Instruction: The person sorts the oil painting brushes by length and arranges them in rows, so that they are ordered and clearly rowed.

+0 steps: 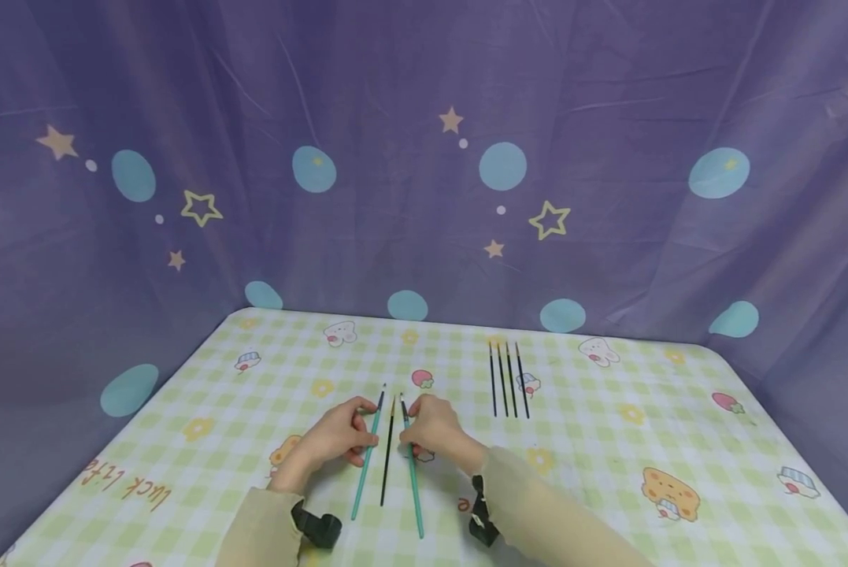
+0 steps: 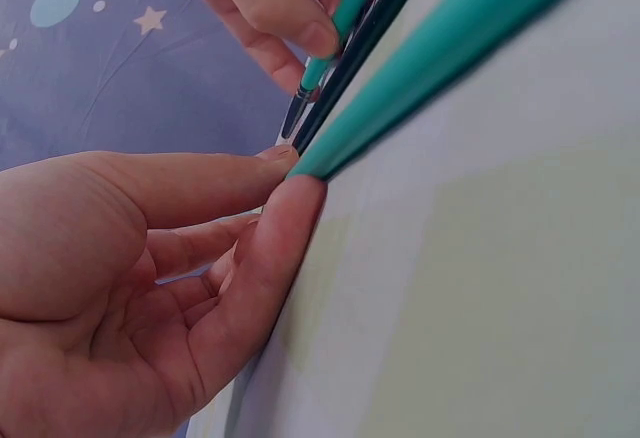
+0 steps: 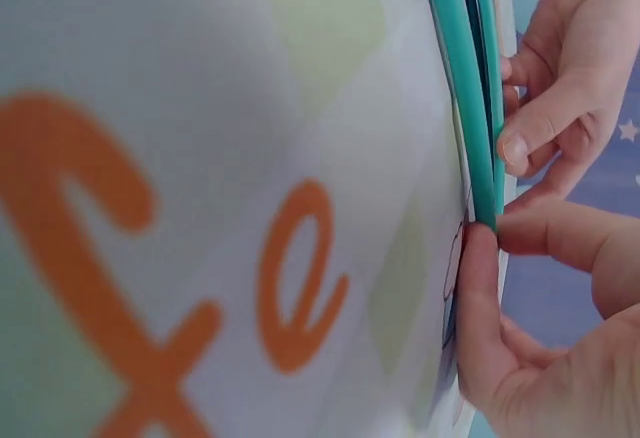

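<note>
**Paired pinch on a checked bench (image 1: pixel 749 504), purple curtain (image 1: pixel 395 79) behind**

The bench is covered in pale green and white check, printed with flowers, strawberries, cupcakes and bears; orange lettering (image 1: pixel 126 484) is set near its left edge. The far side and both flanks are closed off by the curtain, which is lightly creased and patterned with blue rounds, peach stars, yellow star outlines and white dots.

At the near middle of the bench, the left green brush (image 1: pixel 362 482) is pinched between thumb and finger of the left hand (image 1: pixel 338 431); the right green brush (image 1: pixel 414 484) is pinched likewise by the right hand (image 1: pixel 432 425). Between them a black brush (image 1: pixel 388 457) is seen, and all three tips are pointed towards the far edge. Farther right, four slim black brushes (image 1: pixel 502 382) are laid side by side, slightly apart. Pale sleeves (image 1: pixel 261 524) are worn on both arms.
</note>
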`<state>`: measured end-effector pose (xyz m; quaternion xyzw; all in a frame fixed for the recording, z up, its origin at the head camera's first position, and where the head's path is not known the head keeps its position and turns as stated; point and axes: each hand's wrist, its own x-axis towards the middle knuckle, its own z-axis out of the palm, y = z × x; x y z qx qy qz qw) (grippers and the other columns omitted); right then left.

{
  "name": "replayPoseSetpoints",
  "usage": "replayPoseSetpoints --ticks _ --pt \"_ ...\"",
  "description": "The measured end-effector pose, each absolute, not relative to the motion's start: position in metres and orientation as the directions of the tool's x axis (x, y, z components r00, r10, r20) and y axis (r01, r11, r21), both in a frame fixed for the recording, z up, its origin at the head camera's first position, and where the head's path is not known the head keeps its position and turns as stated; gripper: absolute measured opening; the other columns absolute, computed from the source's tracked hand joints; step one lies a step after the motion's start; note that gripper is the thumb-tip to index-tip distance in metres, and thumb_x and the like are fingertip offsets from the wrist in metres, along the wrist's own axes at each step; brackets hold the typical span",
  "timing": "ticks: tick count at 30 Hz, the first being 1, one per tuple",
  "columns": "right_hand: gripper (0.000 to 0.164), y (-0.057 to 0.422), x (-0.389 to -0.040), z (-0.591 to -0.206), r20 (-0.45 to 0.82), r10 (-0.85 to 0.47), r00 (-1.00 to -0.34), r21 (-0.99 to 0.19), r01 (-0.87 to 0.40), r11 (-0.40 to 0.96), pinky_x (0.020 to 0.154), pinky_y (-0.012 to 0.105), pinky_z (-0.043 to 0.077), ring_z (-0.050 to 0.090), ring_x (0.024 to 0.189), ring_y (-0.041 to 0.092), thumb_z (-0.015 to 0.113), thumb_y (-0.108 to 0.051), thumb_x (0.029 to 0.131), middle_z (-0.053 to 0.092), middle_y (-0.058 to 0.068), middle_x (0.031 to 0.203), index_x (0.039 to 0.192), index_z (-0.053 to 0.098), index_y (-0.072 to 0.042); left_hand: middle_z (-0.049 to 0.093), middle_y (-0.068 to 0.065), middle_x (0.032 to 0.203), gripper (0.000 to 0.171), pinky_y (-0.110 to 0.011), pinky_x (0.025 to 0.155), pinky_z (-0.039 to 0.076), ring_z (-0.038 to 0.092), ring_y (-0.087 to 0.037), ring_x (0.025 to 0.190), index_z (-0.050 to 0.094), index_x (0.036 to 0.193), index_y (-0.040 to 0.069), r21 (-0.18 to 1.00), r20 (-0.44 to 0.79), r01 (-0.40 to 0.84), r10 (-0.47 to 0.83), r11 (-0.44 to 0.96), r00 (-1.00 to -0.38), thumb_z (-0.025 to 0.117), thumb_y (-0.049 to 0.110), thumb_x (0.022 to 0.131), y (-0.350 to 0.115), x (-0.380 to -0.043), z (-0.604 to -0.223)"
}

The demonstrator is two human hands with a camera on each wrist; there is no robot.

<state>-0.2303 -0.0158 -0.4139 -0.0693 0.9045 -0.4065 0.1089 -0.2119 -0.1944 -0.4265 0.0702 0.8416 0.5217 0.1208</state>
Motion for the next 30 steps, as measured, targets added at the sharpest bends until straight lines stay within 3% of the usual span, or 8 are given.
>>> replayPoseSetpoints --ticks 10,17,30 --pt "0.025 -0.004 -0.230 -0.420 -0.155 -0.269 -0.951 -0.872 0.003 0.490 0.049 0.027 0.053 0.059 0.050 0.016 0.067 -0.002 0.072 0.060 0.005 0.067 0.096 0.059 -0.001 0.049 -0.009 0.071 0.048 -0.033 0.047 0.054 0.052 -0.015 0.048 0.044 0.123 -0.004 0.896 -0.129 -0.007 0.246 0.444 -0.961 0.065 0.004 0.081 -0.195 -0.212 -0.427" --pt "0.030 0.010 -0.227 -0.419 -0.177 -0.281 -0.943 -0.932 0.069 0.356 0.053 0.030 0.055 0.060 0.053 0.018 0.062 0.003 0.070 0.060 0.009 0.073 0.100 0.058 0.003 0.049 -0.009 0.071 0.047 -0.034 0.047 0.054 0.053 -0.015 0.047 0.045 0.123 -0.003 0.892 -0.134 -0.019 0.226 0.452 -0.965 0.065 0.003 0.080 -0.194 -0.212 -0.427" --pt "0.035 0.046 -0.220 -0.409 -0.167 -0.256 -0.952 -0.951 0.087 0.298 0.059 0.031 0.057 0.060 0.057 0.014 0.061 0.005 0.070 0.058 0.010 0.076 0.106 0.057 0.006 0.049 -0.010 0.071 0.047 -0.033 0.047 0.054 0.053 -0.016 0.048 0.045 0.123 -0.003 0.888 -0.131 -0.016 0.220 0.459 -0.967 0.065 0.003 0.080 -0.194 -0.211 -0.427"
